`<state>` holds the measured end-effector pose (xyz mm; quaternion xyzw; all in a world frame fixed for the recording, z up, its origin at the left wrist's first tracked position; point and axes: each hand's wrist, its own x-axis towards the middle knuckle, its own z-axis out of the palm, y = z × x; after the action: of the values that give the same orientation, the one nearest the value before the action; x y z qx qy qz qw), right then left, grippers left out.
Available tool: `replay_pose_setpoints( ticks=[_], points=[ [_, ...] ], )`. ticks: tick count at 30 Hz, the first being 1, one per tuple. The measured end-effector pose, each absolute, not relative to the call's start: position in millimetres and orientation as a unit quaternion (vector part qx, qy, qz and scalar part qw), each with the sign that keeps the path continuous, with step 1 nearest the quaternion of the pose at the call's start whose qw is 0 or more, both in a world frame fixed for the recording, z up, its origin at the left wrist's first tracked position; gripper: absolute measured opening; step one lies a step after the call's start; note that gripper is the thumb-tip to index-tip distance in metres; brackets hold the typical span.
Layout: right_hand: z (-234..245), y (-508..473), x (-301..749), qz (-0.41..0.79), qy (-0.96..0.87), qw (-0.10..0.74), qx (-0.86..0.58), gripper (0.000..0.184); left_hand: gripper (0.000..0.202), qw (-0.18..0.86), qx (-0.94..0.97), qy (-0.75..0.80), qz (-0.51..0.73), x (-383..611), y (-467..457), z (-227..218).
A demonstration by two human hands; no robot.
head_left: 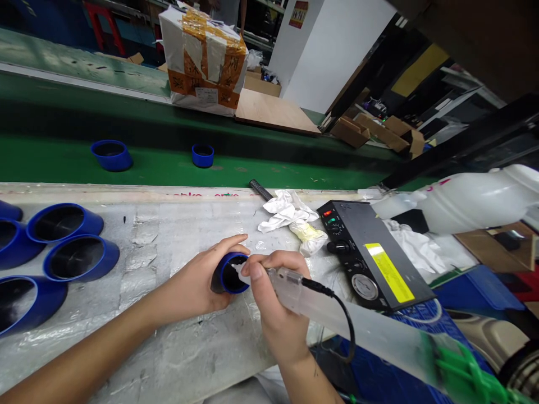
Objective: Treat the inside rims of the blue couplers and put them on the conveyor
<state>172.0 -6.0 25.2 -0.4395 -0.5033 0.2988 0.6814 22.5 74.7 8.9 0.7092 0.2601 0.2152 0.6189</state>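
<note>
My left hand (197,283) is wrapped round a small blue ring-shaped cap (229,273), tipped on its side with the open mouth toward my right hand. My right hand (273,303) grips a clear glue syringe (320,303) like a pen, its white tip touching the inside rim of the cap. A black hose (343,314) runs from the syringe's side down past the bench edge. Both hands rest over a bench top (168,235) covered in clear tape.
Several larger blue rings (76,258) lie at the left. Two blue caps (202,155) sit on the green conveyor (160,165). A black dispenser controller (370,264), crumpled wipes (290,216), a white bottle (475,199) and a taped carton (204,56) surround the work spot.
</note>
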Motion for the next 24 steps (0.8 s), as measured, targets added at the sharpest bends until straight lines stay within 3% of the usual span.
replay_pose_setpoints(
  ticks=[19,24],
  points=[
    [25,-7,178,0.251,-0.477,0.690,-0.484,0.014,0.085,0.590,0.729,0.276,0.211,21,76,0],
    [25,-16,184,0.260,-0.416,0.733,-0.471,0.014,0.093,0.424,0.834,0.295,0.192,18,72,0]
  ],
)
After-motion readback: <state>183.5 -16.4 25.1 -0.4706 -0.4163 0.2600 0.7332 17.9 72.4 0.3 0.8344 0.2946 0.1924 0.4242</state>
